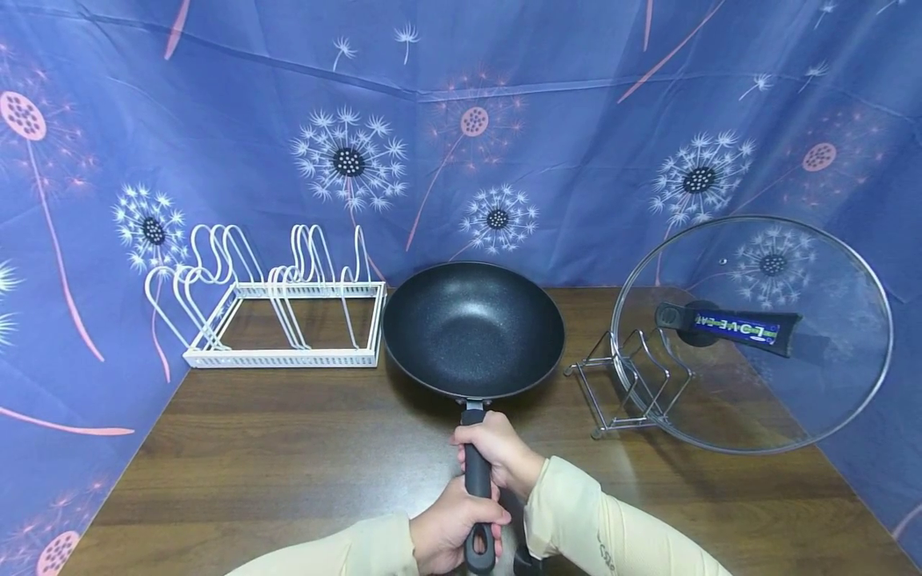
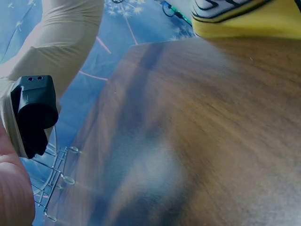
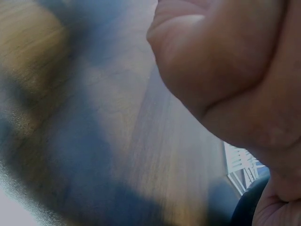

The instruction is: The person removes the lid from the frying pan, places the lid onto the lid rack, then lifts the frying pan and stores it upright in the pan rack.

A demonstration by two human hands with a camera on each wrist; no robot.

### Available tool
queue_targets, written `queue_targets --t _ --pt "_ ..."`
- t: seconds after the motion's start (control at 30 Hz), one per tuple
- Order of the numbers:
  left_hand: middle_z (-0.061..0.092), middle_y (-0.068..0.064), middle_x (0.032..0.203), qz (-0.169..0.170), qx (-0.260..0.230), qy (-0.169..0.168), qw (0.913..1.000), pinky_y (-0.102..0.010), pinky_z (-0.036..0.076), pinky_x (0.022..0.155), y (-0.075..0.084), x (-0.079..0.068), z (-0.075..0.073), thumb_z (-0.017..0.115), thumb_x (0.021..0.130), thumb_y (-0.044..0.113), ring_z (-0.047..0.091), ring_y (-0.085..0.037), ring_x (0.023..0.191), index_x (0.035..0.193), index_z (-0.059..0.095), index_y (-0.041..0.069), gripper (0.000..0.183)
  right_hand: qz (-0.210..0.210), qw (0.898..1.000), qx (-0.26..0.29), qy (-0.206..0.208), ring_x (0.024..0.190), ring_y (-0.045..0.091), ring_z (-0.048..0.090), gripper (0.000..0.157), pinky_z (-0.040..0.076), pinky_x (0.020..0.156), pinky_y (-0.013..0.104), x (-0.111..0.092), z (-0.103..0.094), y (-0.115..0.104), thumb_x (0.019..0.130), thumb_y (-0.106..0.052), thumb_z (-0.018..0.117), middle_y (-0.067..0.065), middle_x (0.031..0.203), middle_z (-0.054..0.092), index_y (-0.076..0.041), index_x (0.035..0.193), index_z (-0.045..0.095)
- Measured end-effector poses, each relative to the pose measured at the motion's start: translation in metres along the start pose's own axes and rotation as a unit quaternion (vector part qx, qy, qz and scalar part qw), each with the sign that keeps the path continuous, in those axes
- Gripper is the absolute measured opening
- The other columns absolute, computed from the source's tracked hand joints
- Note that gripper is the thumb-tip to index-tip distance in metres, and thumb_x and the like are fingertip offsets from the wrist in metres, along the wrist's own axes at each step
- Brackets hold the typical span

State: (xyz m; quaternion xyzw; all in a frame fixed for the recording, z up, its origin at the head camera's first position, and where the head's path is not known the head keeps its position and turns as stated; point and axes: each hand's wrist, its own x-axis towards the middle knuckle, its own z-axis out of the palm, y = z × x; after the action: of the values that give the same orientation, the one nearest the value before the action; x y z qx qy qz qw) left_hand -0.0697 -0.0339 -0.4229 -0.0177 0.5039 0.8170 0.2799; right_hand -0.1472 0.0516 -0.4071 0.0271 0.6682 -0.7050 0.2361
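Observation:
A black wok (image 1: 474, 328) faces me in the middle of the head view, its long handle (image 1: 477, 472) pointing toward me. My right hand (image 1: 500, 452) grips the handle near the pan. Closer to the handle's end, my left hand (image 1: 457, 524) holds it too, thumb across the top. Some fingers of both hands are hidden behind the handle. Whether the wok touches the table cannot be told. In the right wrist view my right hand (image 3: 221, 66) fills the upper right; only an edge of my left hand (image 2: 14, 193) enters the left wrist view.
To the left stands a white rack (image 1: 281, 360) with several upright loops. On the right, a large glass lid (image 1: 828, 376) leans in a small wire rack (image 1: 605, 420). All are on a wooden table (image 1: 302, 448) before a blue dandelion-patterned cloth (image 1: 576, 160).

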Motion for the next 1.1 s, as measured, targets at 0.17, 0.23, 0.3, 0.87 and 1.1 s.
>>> queue_targets --t 0.17,0.23,0.3,0.87,1.1 --pt "0.048 0.003 0.053 0.005 -0.009 -0.010 0.9999 -0.019 0.047 0.044 0.001 -0.001 0.000 0.054 0.070 -0.004 0.051 -0.004 0.043 0.075 0.044 0.013 0.020 0.007 1.000 -0.010 0.018 0.043 0.008 0.048 0.018 0.045 0.044 0.019 -0.001 0.003 -0.002 0.071 0.004 0.056 0.002 0.052 0.048 -0.001 0.084 0.044" --pt "0.048 0.003 0.053 0.007 -0.015 -0.014 0.9998 -0.019 0.047 0.044 0.001 -0.002 0.000 0.054 0.071 -0.003 0.052 -0.004 0.042 0.076 0.044 0.013 0.020 0.005 1.000 -0.014 0.017 0.043 0.008 0.048 0.018 0.045 0.043 0.020 -0.002 0.004 -0.002 0.072 0.005 0.055 0.002 0.052 0.048 0.000 0.085 0.043" --pt "0.048 0.004 0.052 0.010 -0.018 -0.020 0.9996 -0.019 0.047 0.043 0.001 -0.002 0.000 0.054 0.071 -0.003 0.052 -0.004 0.042 0.076 0.044 0.014 0.020 -0.001 1.000 -0.016 0.015 0.043 0.008 0.048 0.019 0.045 0.044 0.020 -0.003 0.004 -0.003 0.071 0.005 0.056 0.002 0.052 0.048 0.001 0.085 0.043" --pt "0.049 0.003 0.052 0.053 0.011 -0.032 0.9980 -0.021 0.048 0.043 0.015 0.003 0.005 0.054 0.070 -0.003 0.052 -0.005 0.042 0.072 0.044 0.013 0.019 -0.043 0.998 -0.045 0.030 0.041 0.006 0.049 0.015 0.045 0.043 0.019 -0.007 0.001 -0.025 0.071 0.007 0.055 0.002 0.049 0.049 -0.001 0.079 0.046" --pt "0.051 0.004 0.051 0.067 0.026 -0.050 0.9961 -0.021 0.049 0.044 0.022 0.005 0.006 0.053 0.071 -0.003 0.054 -0.005 0.042 0.073 0.044 0.013 0.018 -0.049 0.997 -0.054 0.038 0.042 0.007 0.049 0.014 0.045 0.043 0.019 -0.008 0.003 -0.036 0.071 0.007 0.056 0.004 0.050 0.049 0.000 0.080 0.046"
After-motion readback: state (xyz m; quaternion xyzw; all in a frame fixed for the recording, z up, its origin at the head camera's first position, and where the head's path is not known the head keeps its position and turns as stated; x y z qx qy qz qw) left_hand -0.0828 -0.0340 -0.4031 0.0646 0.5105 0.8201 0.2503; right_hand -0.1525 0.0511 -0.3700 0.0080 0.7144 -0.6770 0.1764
